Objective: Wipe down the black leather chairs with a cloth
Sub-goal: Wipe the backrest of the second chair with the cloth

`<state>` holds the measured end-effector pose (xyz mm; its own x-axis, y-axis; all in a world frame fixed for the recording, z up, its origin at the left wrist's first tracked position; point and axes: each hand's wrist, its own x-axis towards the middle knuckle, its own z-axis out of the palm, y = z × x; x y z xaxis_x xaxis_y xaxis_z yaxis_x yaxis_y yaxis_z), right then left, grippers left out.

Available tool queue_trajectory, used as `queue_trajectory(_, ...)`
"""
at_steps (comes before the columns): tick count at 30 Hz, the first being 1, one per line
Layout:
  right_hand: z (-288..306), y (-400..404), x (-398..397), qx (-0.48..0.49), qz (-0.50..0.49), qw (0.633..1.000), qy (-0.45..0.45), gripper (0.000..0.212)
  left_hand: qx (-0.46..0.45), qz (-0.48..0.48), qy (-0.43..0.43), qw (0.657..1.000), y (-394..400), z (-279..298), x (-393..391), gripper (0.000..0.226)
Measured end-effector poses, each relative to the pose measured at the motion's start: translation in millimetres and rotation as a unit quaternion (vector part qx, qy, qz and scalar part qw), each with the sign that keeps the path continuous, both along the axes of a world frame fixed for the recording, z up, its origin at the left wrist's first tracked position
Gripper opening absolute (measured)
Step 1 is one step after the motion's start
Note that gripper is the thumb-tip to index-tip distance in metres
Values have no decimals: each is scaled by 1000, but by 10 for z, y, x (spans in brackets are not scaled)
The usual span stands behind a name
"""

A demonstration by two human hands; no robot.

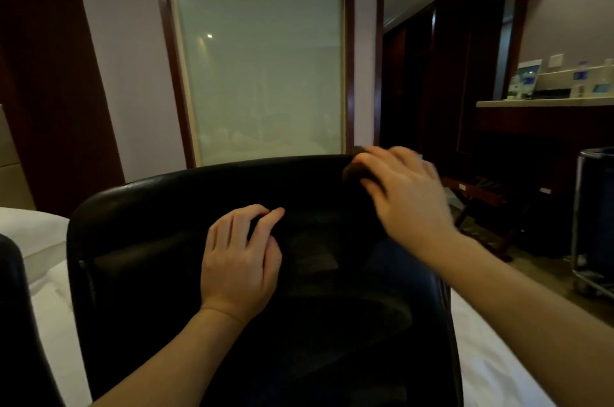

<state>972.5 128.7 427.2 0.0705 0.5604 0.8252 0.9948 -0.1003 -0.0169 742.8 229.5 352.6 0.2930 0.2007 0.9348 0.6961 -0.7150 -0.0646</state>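
— What is my right hand [403, 189] doing?
— It grips a dark cloth [355, 170], pressed on the top edge of the black leather chair [172, 260] near its right corner; the hand is blurred.
— And my left hand [240, 262]?
— It rests on the chair back, fingers loosely curled, holding nothing. White bedding [40, 240] lies beside the chair's left edge.

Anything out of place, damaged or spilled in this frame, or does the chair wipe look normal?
One oddity: the black chair appears to sit on a white bed, not the floor. Otherwise nothing stands out: the right hand presses a dark cloth to the chair's top edge, the left hand rests on its back. No visible damage or spills.
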Motion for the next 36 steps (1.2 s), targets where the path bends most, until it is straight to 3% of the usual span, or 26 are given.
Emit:
queue_trajectory(4, -130, -317, 434, 23, -59, 993, 103, 38, -6, 1, 7, 1000, -27, -2, -22, 43)
queue_trajectory(7, -320, -528, 520, 14, -39, 979, 199, 37, -4, 14, 11, 1000, -43, -5, -22, 42)
queue_trajectory(10, -554, -622, 425, 15, -18, 970, 241, 38, 2, 21, 9, 1000, -31, -10, -18, 42)
queue_trajectory(13, -487, -563, 361, 78, 0, 963, 257, 39, 3, 21, 5, 1000, -31, -9, -16, 42)
queue_trajectory(15, -287, -430, 301, 86, 45, 968, 233, 40, 1, 18, 9, 1000, -34, -2, -18, 42)
queue_trajectory(17, -111, -259, 195, 29, 68, 987, 144, 40, -4, 14, 12, 1000, -23, 3, -20, 43)
queue_trajectory(21, -91, -157, 209, -1, 32, 999, 16, 41, -5, 7, 9, 1000, -17, 8, -17, 42)
queue_trajectory(27, -365, -380, 404, 84, -22, 978, 189, 39, 6, 9, 8, 1000, -10, 2, -14, 41)
queue_trajectory(29, -318, -393, 253, 100, 2, 975, 201, 41, 7, 8, 6, 1000, -3, -5, -19, 41)
queue_trajectory(32, -256, -272, -108, 45, 78, 988, 128, 44, 2, 3, 3, 1000, 2, -8, -25, 41)
queue_trajectory(36, -338, -141, -153, -13, 24, 1000, 8, 41, 0, -3, -3, 1000, -3, -1, -14, 41)
